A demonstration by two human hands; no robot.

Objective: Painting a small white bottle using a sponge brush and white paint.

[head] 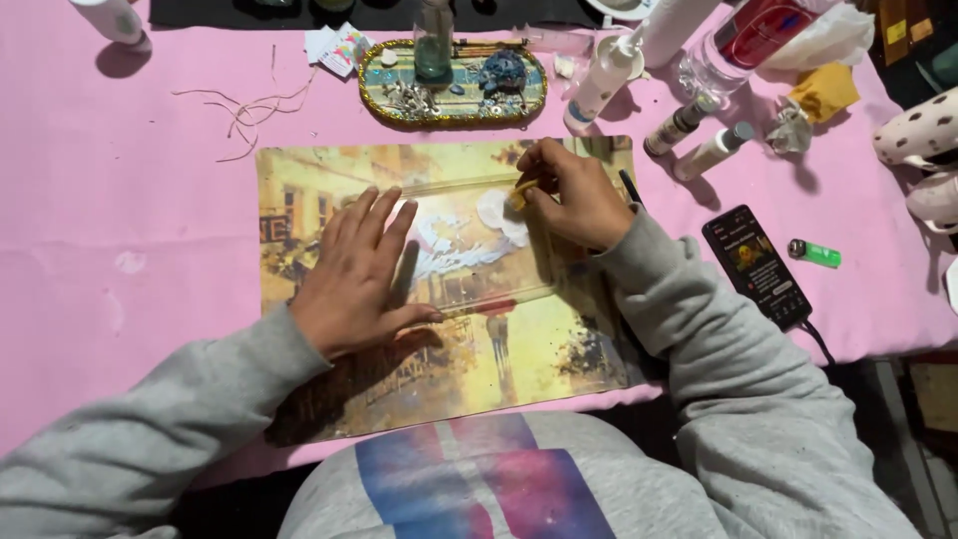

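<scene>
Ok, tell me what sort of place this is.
Probably a home craft table. A pink cloth covers it, with glue-like bottles, a decorated oval tray and loose string. The left hand steadies a clear sheet over a printed picture.

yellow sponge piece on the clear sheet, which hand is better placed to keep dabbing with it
Right. The right hand already pinches the yellow sponge piece against the clear sheet, while the left hand lies flat, pressing that sheet down.

We see black phone [755, 264], green lighter [815, 254], oval decorated tray [454, 107], white squeeze bottle [601, 83], loose string [244, 110] on pink tablecloth [120, 200].
</scene>
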